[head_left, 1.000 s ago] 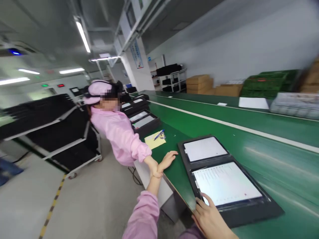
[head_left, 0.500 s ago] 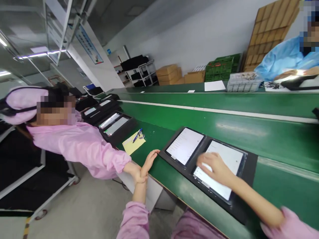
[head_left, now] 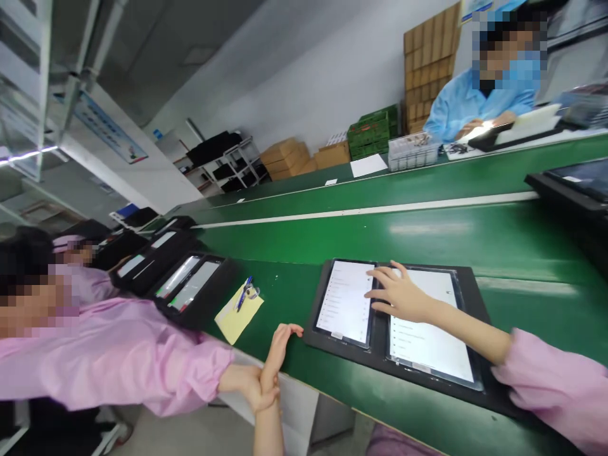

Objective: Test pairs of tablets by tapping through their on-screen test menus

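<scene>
My right hand (head_left: 401, 296) is open, fingers spread, over the inner edge of the left tablet (head_left: 344, 304), whose lit screen shows a white list. Whether the fingertips touch the glass I cannot tell. Under my wrist and forearm lies the right tablet (head_left: 430, 345), also lit and partly covered. Both tablets rest side by side in a black tray (head_left: 380, 339). My left hand (head_left: 280, 348) is open at the bench edge, its fingers bent loosely toward the tray's left corner and holding nothing. A co-worker's hand (head_left: 254, 385) is wrapped around my left wrist.
The co-worker's pink sleeve (head_left: 156, 354) reaches in from the left. Yellow paper (head_left: 237, 316) with a blue pen (head_left: 244, 293) lies on the green bench (head_left: 294, 244). More trays with tablets (head_left: 194, 285) stand farther left. Across the bench sits a person in blue (head_left: 456, 104).
My right hand has moved from the right tablet to the left one, its fingers now spread. The view has turned right. The co-worker still grips my left wrist.
</scene>
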The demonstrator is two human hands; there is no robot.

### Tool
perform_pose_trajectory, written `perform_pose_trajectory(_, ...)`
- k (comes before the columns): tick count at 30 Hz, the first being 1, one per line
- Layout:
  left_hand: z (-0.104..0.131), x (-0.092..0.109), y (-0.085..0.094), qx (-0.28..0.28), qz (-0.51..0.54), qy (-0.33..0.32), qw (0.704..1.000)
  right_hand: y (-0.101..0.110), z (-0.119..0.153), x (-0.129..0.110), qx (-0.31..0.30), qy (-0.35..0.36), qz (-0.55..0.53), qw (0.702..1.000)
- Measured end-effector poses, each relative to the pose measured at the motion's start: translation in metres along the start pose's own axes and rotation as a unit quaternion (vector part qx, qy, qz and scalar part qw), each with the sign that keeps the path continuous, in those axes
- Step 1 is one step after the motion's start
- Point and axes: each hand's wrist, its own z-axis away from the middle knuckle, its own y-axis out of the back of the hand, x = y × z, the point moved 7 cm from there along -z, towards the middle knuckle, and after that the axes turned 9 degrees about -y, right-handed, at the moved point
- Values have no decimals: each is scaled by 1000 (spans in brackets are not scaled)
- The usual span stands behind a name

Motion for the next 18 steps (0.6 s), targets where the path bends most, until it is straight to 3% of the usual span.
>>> perform_pose_trajectory(3,-14,-14,-1,17,-29,127,991,11,47,27,43,-3,31,999)
perform_pose_trajectory(5,-27,-15,-2,10,-24,144,989,14,65,32,35,-3,42,999)
perform_pose_trajectory(8,-44,-18,-4,-4,-12,153,988,28,77,33,45,-15,41,998)
perform_pose_trajectory(13,-57,-8,-5,-16,-24,128,991,63,110,48,133,-56,15,989)
perform_pose_trajectory(18,-63,21,-5,-45,-36,49,997,62,171,86,224,-183,-35,956)
